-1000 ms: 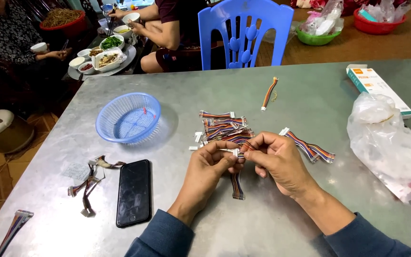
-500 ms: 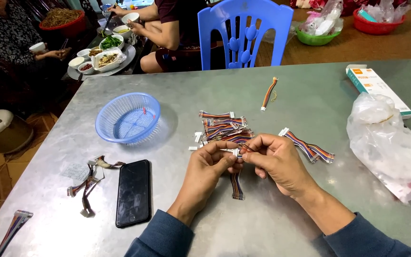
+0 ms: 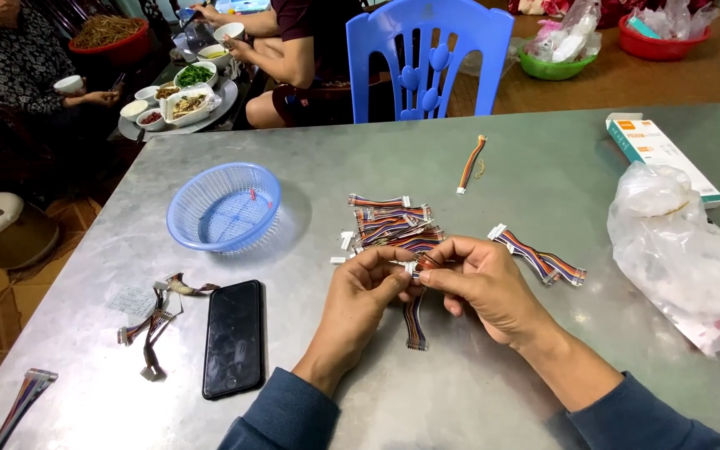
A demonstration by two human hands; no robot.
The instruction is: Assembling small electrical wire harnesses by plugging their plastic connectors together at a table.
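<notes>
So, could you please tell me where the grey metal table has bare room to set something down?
Bare: between blue plastic basket and single ribbon cable; also the near edge beside the black phone. Crowded: the cable pile by both hands.

Grey metal table (image 3: 477, 400), as we found it

From the centre we saw a ribbon-cable pile (image 3: 393, 225) at twelve, a blue basket (image 3: 225, 207) at ten, a black phone (image 3: 233, 337) at eight, and a plastic bag (image 3: 683, 258) at three.

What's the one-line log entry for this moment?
left hand: pinches white connector | right hand: grips ribbon cable | cable pile: behind hands | phone: left
</notes>
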